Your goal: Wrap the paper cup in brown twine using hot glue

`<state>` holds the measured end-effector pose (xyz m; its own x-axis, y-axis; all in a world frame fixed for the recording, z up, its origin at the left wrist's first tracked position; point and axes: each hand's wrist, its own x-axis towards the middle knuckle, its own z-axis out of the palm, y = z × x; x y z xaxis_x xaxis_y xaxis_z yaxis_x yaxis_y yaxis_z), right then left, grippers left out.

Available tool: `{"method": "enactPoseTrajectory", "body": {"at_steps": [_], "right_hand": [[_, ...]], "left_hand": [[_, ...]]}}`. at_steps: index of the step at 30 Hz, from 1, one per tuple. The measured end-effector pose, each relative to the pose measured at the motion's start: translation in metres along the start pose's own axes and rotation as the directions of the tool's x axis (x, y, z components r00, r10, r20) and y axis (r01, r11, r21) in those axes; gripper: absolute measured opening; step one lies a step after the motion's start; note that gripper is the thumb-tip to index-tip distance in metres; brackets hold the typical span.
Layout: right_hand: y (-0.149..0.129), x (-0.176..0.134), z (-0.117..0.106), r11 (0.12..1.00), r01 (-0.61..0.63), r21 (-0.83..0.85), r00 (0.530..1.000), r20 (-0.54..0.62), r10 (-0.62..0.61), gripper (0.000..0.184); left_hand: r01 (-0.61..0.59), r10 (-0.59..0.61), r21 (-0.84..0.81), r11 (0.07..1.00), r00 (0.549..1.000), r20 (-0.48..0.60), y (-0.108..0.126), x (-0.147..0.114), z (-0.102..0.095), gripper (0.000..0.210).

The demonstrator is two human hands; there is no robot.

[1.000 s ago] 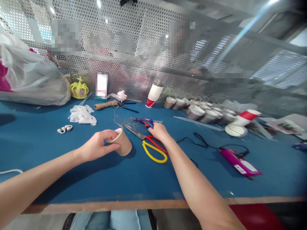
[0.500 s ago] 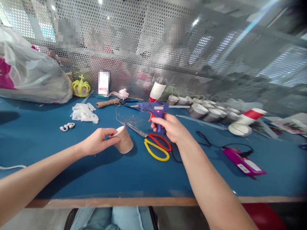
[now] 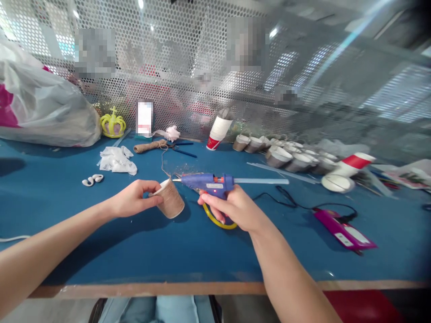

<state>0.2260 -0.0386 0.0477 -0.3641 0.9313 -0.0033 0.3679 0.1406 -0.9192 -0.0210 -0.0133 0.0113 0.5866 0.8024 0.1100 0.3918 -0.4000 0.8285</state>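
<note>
My left hand [image 3: 138, 198] pinches the rim of a paper cup [image 3: 172, 201] wrapped in brown twine, tilted with its white mouth toward that hand. In my right hand [image 3: 232, 206] is a blue hot glue gun [image 3: 205, 181], a clear glue stick [image 3: 261, 181] poking out of its back. Its nozzle points left and is at or very near the cup's upper rim. A strand of twine runs from the cup to a twine roll [image 3: 150, 146] farther back. Under the glue gun lie scissors, mostly hidden, with a yellow handle [image 3: 218, 220] showing.
Wrapped cups [image 3: 279, 157] stand in rows at the back right, near a leaning stack of paper cups [image 3: 220, 130]. A purple power strip [image 3: 346, 229] lies at right. White plastic [image 3: 117, 160], earbuds [image 3: 92, 180], a yellow crown [image 3: 113, 123] and a large bag [image 3: 47, 103] occupy the left.
My right hand has brought the glue gun down and left, from above the scissors to the cup's rim. The cup has stayed almost in place in my left hand.
</note>
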Motion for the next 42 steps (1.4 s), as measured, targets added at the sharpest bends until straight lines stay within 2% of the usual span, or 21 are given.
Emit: {"method": "enactPoseTrajectory", "body": {"at_steps": [7, 22, 36, 42], "right_hand": [[-0.003, -0.002, 0.006, 0.983, -0.025, -0.183, 1.0, -0.001, 0.025, 0.026], [-0.006, -0.012, 0.017, 0.918, -0.035, -0.394, 0.997, -0.077, 0.005, 0.028], [-0.006, -0.015, 0.019, 0.873, 0.04, -0.486, 0.992, -0.086, -0.094, 0.028], [-0.008, -0.017, 0.021, 0.886, 0.022, -0.463, 0.996, -0.07, -0.062, 0.028]], "left_hand": [[-0.02, 0.02, 0.029, 0.999, 1.0, -0.009, -0.002, 0.001, 0.002, 0.026], [-0.011, 0.012, 0.026, 1.0, 0.999, -0.051, -0.002, 0.0, 0.004, 0.023], [-0.02, 0.023, 0.046, 0.999, 0.998, -0.062, -0.002, 0.0, 0.005, 0.022], [-0.023, 0.025, 0.036, 0.999, 0.998, -0.059, -0.002, -0.001, 0.005, 0.023]]}}
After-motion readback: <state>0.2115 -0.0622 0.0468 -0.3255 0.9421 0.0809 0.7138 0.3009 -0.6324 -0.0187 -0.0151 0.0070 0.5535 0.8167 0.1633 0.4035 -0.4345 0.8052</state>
